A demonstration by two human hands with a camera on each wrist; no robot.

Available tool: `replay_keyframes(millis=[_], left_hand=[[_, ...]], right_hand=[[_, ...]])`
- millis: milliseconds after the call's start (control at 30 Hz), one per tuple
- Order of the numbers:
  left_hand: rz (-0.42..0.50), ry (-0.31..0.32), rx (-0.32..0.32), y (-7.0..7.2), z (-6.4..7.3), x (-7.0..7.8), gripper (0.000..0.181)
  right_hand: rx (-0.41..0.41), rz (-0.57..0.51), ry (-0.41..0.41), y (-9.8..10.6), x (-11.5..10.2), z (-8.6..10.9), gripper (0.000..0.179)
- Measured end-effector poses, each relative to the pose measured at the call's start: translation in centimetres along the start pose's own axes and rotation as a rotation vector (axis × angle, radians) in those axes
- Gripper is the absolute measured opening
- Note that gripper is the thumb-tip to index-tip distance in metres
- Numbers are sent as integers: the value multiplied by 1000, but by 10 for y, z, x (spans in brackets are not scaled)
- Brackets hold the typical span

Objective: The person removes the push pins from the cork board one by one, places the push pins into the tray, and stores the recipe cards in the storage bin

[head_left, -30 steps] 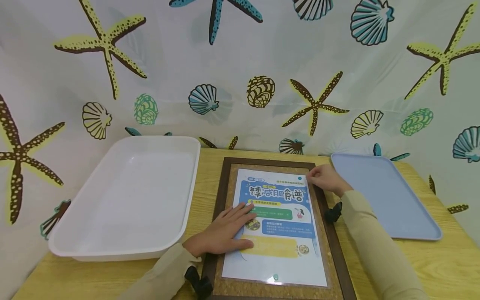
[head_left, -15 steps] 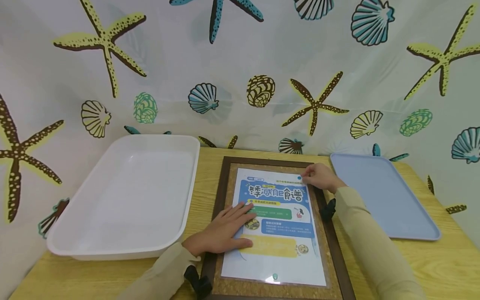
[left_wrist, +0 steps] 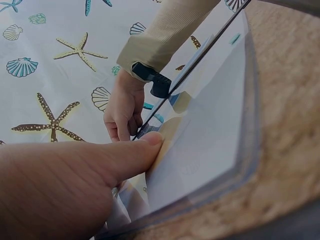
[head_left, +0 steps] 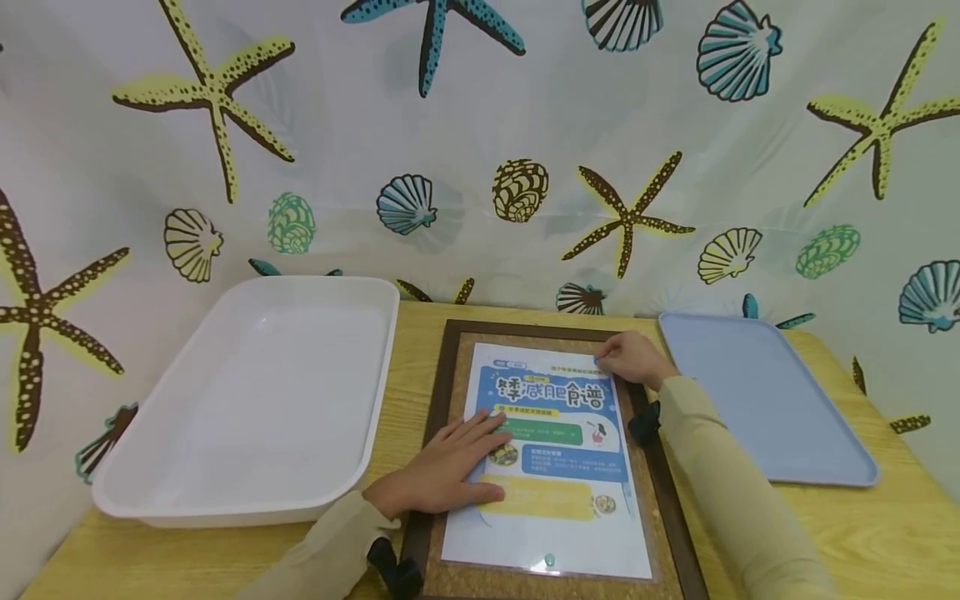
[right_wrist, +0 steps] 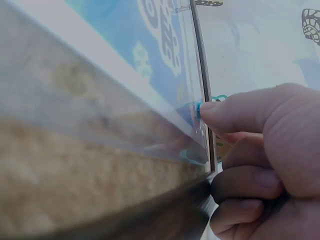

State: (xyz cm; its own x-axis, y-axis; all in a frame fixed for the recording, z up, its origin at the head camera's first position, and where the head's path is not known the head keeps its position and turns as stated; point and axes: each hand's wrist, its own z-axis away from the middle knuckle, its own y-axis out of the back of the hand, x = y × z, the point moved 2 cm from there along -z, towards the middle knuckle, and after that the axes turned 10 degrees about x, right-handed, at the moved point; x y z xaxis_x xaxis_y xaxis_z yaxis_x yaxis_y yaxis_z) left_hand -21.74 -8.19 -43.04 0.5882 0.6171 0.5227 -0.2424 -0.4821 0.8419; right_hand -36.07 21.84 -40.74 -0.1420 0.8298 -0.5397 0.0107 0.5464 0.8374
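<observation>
A laminated poster [head_left: 555, 537] with blue, green and yellow print lies on a cork board [head_left: 480, 577] with a brown frame. My left hand [head_left: 453, 467] rests on the poster's left side, fingers spread and straight. At the top right corner, my right hand [head_left: 636, 358] pinches a small blue pushpin [right_wrist: 198, 110]; its thumb tip meets the pin in the right wrist view, the other fingers curled beneath. A green pushpin [head_left: 550, 560] sits at the poster's bottom middle. From the left wrist view, the poster's lower edge stands slightly off the cork.
To the left, a large white tub [head_left: 255, 400] stands close beside the board. A flat light-blue tray [head_left: 765, 400] lies right of it, near the right forearm. Behind the wooden table [head_left: 885, 533] hangs a curtain [head_left: 465, 125] printed with starfish and shells.
My right hand has shifted a little left, from beside the blue pushpin onto it, so its fingers now mostly cover it. The left hand has stayed in place on the poster.
</observation>
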Motion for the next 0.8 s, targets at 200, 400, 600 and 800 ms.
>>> replay_keyframes(millis=[200,400,600,800], left_hand=[[-3,2,0,-1,1,1,69],[0,-1,3,-1,-1,1,68],[-4,-5,9,-1,-2,1,69],[-5,-3,11,-2,-1,0,69]], right_hand=[[36,18,19,-3,0,0,17],[51,36,37,-3,2,-1,16],[49,80,51,-3,1,-5,15],[9,102,29,-6,3,-7,13]])
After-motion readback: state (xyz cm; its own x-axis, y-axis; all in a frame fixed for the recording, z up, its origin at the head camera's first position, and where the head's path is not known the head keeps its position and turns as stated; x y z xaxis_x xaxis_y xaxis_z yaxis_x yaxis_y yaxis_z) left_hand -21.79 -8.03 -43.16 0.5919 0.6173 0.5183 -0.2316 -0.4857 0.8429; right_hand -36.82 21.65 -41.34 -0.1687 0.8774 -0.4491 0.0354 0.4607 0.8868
